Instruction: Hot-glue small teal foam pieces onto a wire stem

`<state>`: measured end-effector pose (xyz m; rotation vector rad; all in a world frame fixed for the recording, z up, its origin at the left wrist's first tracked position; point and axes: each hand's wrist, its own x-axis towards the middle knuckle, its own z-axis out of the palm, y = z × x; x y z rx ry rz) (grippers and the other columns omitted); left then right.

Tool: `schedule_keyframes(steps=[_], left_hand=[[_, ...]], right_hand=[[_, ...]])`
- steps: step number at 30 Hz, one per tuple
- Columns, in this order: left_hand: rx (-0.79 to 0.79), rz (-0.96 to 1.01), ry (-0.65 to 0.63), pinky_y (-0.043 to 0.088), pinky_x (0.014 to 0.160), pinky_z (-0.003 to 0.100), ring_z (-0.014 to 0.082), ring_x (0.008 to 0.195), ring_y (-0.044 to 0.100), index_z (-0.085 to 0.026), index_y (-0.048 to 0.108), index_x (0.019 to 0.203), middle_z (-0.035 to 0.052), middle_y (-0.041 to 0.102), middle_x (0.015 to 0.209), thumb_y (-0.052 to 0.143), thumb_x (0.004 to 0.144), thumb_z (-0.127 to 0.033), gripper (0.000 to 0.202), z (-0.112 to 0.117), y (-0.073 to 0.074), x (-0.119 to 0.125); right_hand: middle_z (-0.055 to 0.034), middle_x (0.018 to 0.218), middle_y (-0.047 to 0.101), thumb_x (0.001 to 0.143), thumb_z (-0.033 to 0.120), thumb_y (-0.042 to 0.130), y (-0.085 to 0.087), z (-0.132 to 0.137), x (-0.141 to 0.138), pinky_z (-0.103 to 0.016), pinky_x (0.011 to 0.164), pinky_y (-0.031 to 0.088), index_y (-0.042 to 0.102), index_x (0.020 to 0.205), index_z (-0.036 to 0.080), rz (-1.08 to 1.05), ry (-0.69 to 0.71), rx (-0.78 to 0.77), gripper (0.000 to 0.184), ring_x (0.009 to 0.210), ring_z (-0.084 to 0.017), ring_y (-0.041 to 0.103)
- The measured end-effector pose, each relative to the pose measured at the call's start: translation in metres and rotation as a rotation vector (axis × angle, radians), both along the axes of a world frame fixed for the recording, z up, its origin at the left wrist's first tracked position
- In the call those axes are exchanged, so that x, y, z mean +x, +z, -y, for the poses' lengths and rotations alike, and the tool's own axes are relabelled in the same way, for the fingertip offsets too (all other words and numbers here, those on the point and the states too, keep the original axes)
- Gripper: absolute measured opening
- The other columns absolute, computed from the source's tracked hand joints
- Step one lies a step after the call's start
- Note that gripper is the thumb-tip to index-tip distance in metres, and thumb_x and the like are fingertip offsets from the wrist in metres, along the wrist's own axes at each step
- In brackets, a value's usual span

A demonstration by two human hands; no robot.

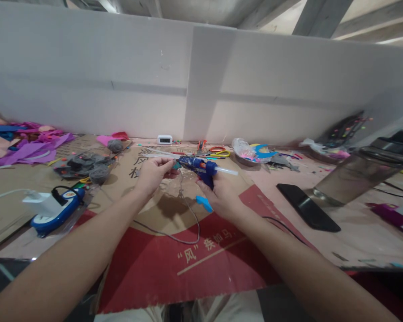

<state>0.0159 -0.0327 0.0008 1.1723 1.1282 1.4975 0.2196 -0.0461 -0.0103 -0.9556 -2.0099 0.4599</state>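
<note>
Right hand [223, 197]: clamped around one blue hot-glue gun [204, 167], one translucent glue stick [227, 171] protruding rearward. Left hand [155, 175]: fingertips closed on one small teal piece [177, 165] at the nozzle. I see both items above one cardboard sheet [201, 281] at the counter's [352, 237] front edge; one digital clock [165, 140] stands near the back edge.

From my remote seat I see the glue gun [206, 169] above the cardboard sheet [174, 290], the power strip [62, 217] left, the bottle [351, 179] right, and the digital display [165, 140] behind, before the partition [147, 58].
</note>
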Motion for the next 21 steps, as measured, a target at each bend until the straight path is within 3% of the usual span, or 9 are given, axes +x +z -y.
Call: schedule_keyframes(steps=[10,21], left_hand=[[0.030,-0.083,0.038,0.055,0.058,0.027,0.0148,0.058,0.067,-0.014,0.067,0.079,0.0045,0.069,0.068,0.073,0.074,-0.030,0.017,0.0022,0.0014,0.0004],[0.032,-0.105,0.030,0.055,0.059,0.027,0.0146,0.059,0.067,-0.012,0.067,0.080,0.0044,0.070,0.069,0.073,0.072,-0.035,0.025,0.0027,0.0007,-0.0002]], right_hand=[[-0.0137,0.102,0.067,0.091,0.032,0.047,-0.0022,-0.0003,-0.0001,-0.045,0.086,0.051,0.055,0.116,0.017,0.037,-0.024,-0.003,0.030,0.093,-0.028,0.063],[-0.0134,0.105,0.066,0.091,0.029,0.048,-0.0016,0.0005,-0.0011,-0.045,0.087,0.051,0.055,0.116,0.017,0.015,0.001,0.031,0.028,0.094,-0.027,0.062]])
